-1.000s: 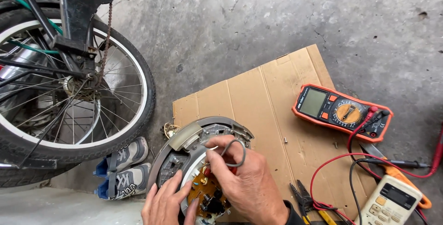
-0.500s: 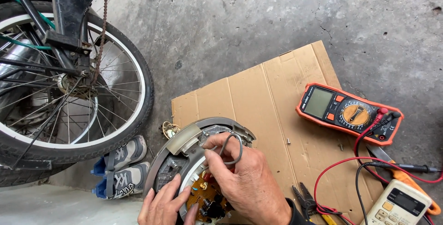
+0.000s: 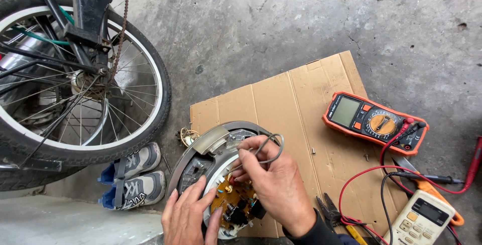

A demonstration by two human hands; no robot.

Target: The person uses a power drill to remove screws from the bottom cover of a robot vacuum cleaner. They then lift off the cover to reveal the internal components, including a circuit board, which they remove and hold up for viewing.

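The right hand pinches a loop of grey wire between thumb and fingers, just above the opened round appliance standing on the cardboard. The left hand lies flat and open against the casing's lower edge, steadying it beside the exposed circuit board. The step in hand looks like handling the wiring; any next move calls for a gentle pull clear of the board's parts. A multimeter waits well apart.
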